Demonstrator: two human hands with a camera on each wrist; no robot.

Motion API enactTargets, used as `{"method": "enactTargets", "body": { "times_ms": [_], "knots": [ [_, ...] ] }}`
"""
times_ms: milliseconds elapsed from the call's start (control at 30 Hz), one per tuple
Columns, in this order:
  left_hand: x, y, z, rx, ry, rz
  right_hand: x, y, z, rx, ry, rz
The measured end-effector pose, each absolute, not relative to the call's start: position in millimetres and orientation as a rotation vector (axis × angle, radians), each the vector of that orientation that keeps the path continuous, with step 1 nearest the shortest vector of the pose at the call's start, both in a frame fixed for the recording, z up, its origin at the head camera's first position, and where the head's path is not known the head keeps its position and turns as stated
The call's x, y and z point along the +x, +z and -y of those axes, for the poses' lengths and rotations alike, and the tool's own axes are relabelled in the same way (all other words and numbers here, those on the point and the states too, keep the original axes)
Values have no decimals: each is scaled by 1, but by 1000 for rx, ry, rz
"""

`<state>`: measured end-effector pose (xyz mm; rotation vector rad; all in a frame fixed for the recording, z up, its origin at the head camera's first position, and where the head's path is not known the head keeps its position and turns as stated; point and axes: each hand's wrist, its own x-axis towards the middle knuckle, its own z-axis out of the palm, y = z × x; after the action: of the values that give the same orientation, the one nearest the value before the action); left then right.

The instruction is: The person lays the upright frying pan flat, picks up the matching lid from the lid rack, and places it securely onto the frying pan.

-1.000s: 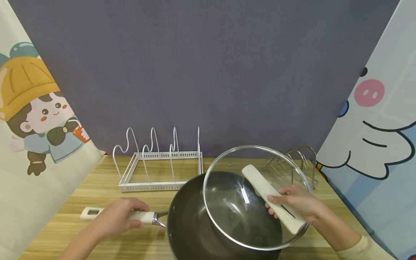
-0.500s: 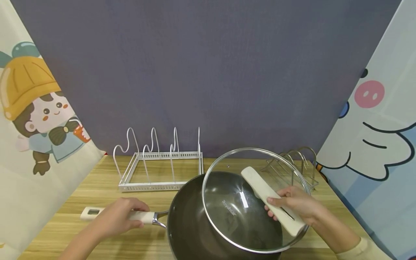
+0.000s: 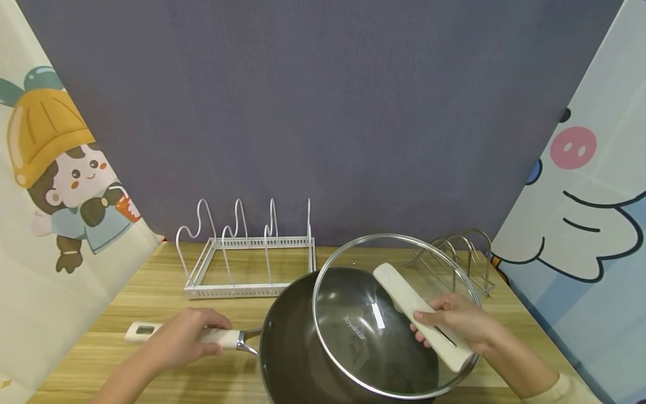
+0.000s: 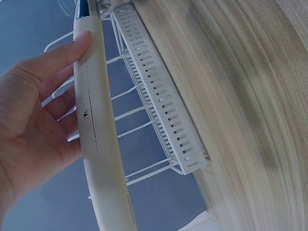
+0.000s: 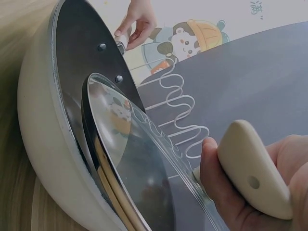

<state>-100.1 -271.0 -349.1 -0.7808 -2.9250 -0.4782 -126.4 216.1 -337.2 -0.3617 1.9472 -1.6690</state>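
A large dark-lined frying pan stands on the wooden table with its cream handle pointing left. My left hand grips that handle, thumb along its near side. In my right hand is the long cream grip of a round glass lid with a metal rim. The lid is tilted over the right part of the pan, and its left edge reaches inside the pan's rim in the right wrist view. Through the glass the pan's dark inside shows. My right fingers curl under the lid's grip.
A white wire pan rack stands behind the pan on the left. Behind the lid on the right is a smaller metal wire rack, seen partly through the glass. A grey panel rises at the table's back edge.
The lid has come slightly down and toward me together with my right hand. My left hand and the pan have stayed where they were.
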Motion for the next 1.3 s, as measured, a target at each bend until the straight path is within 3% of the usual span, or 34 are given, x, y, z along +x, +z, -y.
{"method": "enactTargets", "body": {
  "times_ms": [1300],
  "knots": [
    [-99, -350, 271, -780, -492, 2906, -124, -344, -212, -410, -1684, -1824]
  ]
}}
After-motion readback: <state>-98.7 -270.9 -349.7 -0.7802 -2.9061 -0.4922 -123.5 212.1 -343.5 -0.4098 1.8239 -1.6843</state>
